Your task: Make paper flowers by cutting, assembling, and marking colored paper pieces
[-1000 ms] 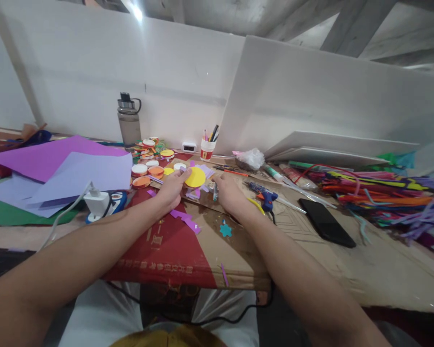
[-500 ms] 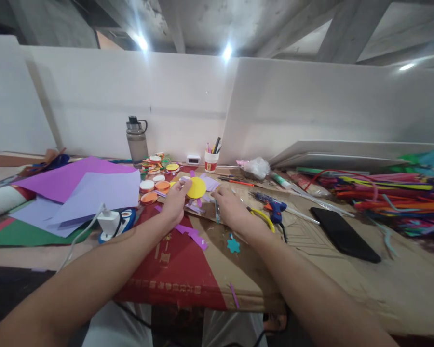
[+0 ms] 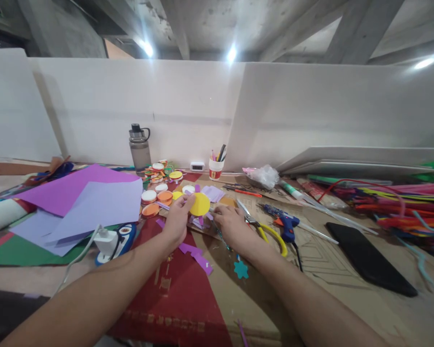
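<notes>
My left hand [image 3: 178, 218] pinches a round yellow disc [image 3: 199, 204] at its left edge. Purple strips [image 3: 197, 189] stick out above and below the disc. Just right of it is my right hand [image 3: 231, 224], its fingers curled together close to the disc's edge. A small thin tip shows at those fingertips, but what they hold is hidden. Below the right hand a thin teal strip [image 3: 222, 235] runs down toward a teal snowflake-shaped cutout [image 3: 240, 270]. Purple paper scraps [image 3: 198, 258] lie in front of the left hand.
Yellow-handled scissors [image 3: 275, 236], a blue glue gun [image 3: 287, 225] and a black phone [image 3: 369, 258] lie to the right. White and orange discs [image 3: 150, 210], purple sheets [image 3: 104, 205] and a power strip [image 3: 117, 243] are leftward. A bottle [image 3: 140, 149] and pen cup [image 3: 216, 168] stand behind.
The view has tilted up, so the table things sit lower. My right hand has shifted left and nearer me against the scissors, uncovering their blades. My left hand still holds the yellow disc.
</notes>
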The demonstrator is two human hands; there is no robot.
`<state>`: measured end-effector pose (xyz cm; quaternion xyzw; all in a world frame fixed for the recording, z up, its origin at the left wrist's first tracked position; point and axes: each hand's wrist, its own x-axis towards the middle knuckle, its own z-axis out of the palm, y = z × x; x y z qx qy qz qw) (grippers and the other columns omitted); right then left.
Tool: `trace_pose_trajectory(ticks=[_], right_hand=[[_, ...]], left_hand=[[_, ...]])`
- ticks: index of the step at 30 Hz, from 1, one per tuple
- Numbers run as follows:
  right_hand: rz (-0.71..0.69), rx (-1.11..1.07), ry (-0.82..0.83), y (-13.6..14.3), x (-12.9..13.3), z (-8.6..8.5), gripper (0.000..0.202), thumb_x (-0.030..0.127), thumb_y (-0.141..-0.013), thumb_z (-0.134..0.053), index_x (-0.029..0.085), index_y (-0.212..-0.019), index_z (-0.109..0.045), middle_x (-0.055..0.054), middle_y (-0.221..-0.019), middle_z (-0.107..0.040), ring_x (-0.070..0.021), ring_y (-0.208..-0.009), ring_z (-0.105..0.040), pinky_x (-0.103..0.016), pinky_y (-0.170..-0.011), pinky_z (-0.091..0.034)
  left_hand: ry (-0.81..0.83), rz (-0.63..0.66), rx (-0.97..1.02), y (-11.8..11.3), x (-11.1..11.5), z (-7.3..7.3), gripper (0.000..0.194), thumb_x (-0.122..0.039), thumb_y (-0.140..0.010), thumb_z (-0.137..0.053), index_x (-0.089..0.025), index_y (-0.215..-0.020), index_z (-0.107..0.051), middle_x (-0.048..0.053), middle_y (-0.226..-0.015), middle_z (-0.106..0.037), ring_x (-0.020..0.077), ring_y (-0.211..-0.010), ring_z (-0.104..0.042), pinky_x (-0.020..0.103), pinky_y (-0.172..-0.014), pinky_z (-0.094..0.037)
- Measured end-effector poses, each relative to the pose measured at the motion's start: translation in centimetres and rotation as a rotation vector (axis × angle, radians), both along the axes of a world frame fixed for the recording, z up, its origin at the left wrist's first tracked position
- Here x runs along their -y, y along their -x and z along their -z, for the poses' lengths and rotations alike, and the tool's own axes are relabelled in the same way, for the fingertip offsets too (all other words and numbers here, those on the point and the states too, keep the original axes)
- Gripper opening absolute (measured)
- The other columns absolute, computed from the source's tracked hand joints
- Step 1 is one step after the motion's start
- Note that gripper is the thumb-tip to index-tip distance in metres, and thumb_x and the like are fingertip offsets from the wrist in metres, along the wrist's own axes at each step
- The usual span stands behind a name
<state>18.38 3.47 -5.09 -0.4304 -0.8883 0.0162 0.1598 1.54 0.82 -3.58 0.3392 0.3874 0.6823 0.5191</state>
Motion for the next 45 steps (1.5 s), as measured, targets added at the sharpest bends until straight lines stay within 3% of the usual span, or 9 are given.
trace_pose_trajectory(ticks=[4, 7, 11, 14, 23, 28, 40, 45], right_hand=[[0.082, -0.311, 0.117, -0.3, -0.2, -0.8, 0.033, 0.017, -0.091, -0.041, 0.021, -0.107, -0.07, -0.01, -0.103, -0.069, -0.0235, -0.097, -0.062, -0.037, -0.088, -0.043], [0.038, -0.504, 0.173, -0.3, 0.4, -2.0, 0.034, 0.029, -0.097, -0.036, 0.02, -0.113, -0.065, -0.009, -0.115, -0.067, -0.0211, -0.107, -0.06, -0.035, -0.094, -0.044], [-0.082, -0.791, 0.366, 0.3, 1.6, -2.8, 0.03, 0.034, -0.096, -0.042, 0.023, -0.113, -0.063, -0.006, -0.114, -0.067, -0.0198, -0.105, -0.06, -0.035, -0.093, -0.046], [-0.117, -0.903, 0.519, 0.7, 2.0, -2.8, 0.027, 0.033, -0.094, -0.045, 0.022, -0.11, -0.064, -0.005, -0.109, -0.067, -0.0185, -0.098, -0.061, -0.033, -0.089, -0.046], [-0.043, -1.016, 0.691, 0.6, 1.9, -2.9, 0.022, 0.035, -0.084, -0.056, 0.016, -0.086, -0.067, -0.002, -0.081, -0.065, -0.0138, -0.072, -0.054, -0.026, -0.068, -0.042], [0.013, -1.126, 0.767, 0.6, 1.3, -3.0, 0.024, 0.038, -0.079, -0.06, 0.015, -0.084, -0.065, -0.001, -0.078, -0.063, -0.0113, -0.064, -0.049, -0.025, -0.062, -0.038], [0.003, -1.206, 0.817, 0.4, 1.2, -2.9, 0.027, 0.039, -0.073, -0.066, 0.014, -0.082, -0.067, -0.003, -0.079, -0.065, -0.0122, -0.067, -0.051, -0.026, -0.065, -0.04], [-0.044, -1.232, 0.807, 0.6, 1.2, -3.2, 0.026, 0.036, -0.073, -0.066, 0.016, -0.09, -0.068, -0.004, -0.09, -0.067, -0.0142, -0.077, -0.057, -0.028, -0.074, -0.044]], left_hand=[[0.013, -0.05, 0.002, 0.1, -0.1, 0.0, 0.037, -0.042, -0.067, -0.079, -0.015, -0.082, -0.059, 0.001, -0.077, -0.067, 0.0092, -0.061, -0.06, 0.018, -0.051, -0.046], [0.044, -0.04, 0.011, 0.1, -0.1, -0.2, 0.038, -0.04, -0.065, -0.08, -0.016, -0.089, -0.062, 0.001, -0.083, -0.068, 0.01, -0.067, -0.062, 0.018, -0.053, -0.046], [0.053, -0.032, 0.013, 0.2, -0.1, -0.2, 0.034, -0.036, -0.065, -0.081, -0.016, -0.087, -0.065, 0.0, -0.086, -0.069, 0.0101, -0.072, -0.062, 0.019, -0.064, -0.049], [0.059, 0.01, 0.018, 0.2, -0.1, -0.1, 0.032, -0.034, -0.064, -0.082, -0.016, -0.085, -0.067, 0.0, -0.083, -0.069, 0.0099, -0.071, -0.062, 0.019, -0.064, -0.048], [0.086, 0.152, -0.007, -0.4, 0.4, -0.7, 0.037, -0.038, -0.063, -0.082, -0.013, -0.088, -0.069, 0.004, -0.081, -0.071, 0.0134, -0.067, -0.063, 0.023, -0.059, -0.047], [0.085, 0.203, -0.042, -0.3, 0.4, -0.6, 0.035, -0.038, -0.067, -0.079, -0.014, -0.092, -0.07, 0.005, -0.083, -0.071, 0.0101, -0.062, -0.059, 0.022, -0.06, -0.047], [0.05, 0.159, -0.164, 0.2, 0.0, 0.2, 0.037, -0.036, -0.064, -0.081, -0.016, -0.095, -0.073, 0.004, -0.086, -0.072, 0.0128, -0.071, -0.06, 0.022, -0.068, -0.046], [0.008, 0.128, -0.225, 0.5, -0.2, 0.5, 0.039, -0.039, -0.066, -0.079, -0.017, -0.097, -0.074, 0.004, -0.086, -0.072, 0.0131, -0.069, -0.057, 0.023, -0.066, -0.043]])
